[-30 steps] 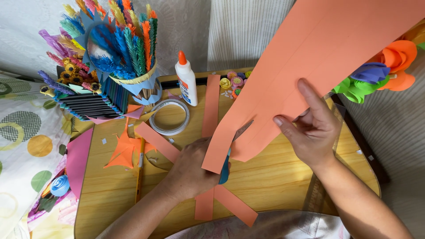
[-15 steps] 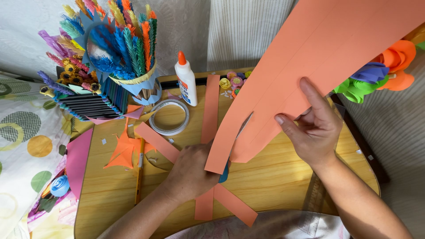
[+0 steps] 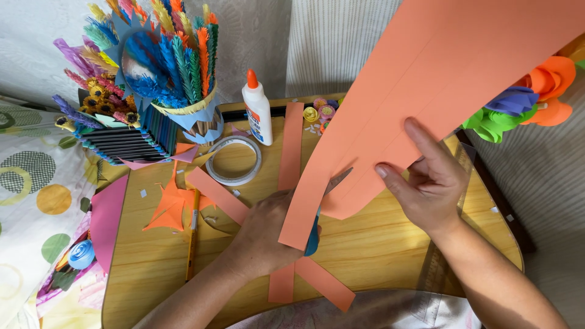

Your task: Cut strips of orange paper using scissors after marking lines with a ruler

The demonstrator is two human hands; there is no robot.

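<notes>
My left hand (image 3: 265, 234) grips blue-handled scissors (image 3: 322, 207) whose blades sit inside a large orange paper sheet (image 3: 439, 79). A narrow strip of that sheet hangs down in front of the scissor handle, partly cut free. My right hand (image 3: 426, 183) pinches the sheet's lower edge just right of the cut, thumb on top. Cut orange strips (image 3: 291, 143) lie flat on the wooden table (image 3: 378, 250) under and beside my left hand.
A white glue bottle with an orange cap (image 3: 257, 109) and a tape roll (image 3: 234, 159) stand behind the strips. A holder of coloured paper feathers (image 3: 164, 67) is at the back left. Orange scraps (image 3: 170, 204), a pink sheet (image 3: 108, 219), paper flowers (image 3: 530, 91) at right.
The scissors have advanced a little farther up the sheet, lengthening the hanging strip. My right hand stays on the sheet's edge.
</notes>
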